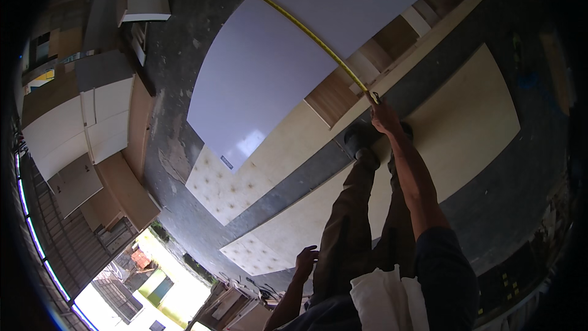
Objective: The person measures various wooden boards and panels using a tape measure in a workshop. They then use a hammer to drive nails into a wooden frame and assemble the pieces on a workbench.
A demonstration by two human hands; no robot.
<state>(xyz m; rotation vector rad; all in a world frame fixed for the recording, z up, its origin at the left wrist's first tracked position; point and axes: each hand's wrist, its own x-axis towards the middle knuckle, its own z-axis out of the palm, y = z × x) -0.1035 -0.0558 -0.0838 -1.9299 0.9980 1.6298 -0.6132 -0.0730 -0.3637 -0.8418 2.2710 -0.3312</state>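
Observation:
My right hand [382,116] is closed at the near end of a yellow tape measure [311,35]. The blade runs out across a large glossy white panel [257,73] to its far edge. Whatever case the fingers wrap is mostly hidden. Below the white panel lie a pale board [229,187] and several brown wooden strips [335,95]. My left hand [305,262] hangs low beside my left leg, away from the panel, with its fingers loosely apart and nothing seen in them.
I stand on a second pale board [471,116] lying on the dark floor [288,187]. Cabinets and panels [107,122] stand on the left, with a white-edged box [146,0] beyond them. A bright opening [147,276] shows at the lower left.

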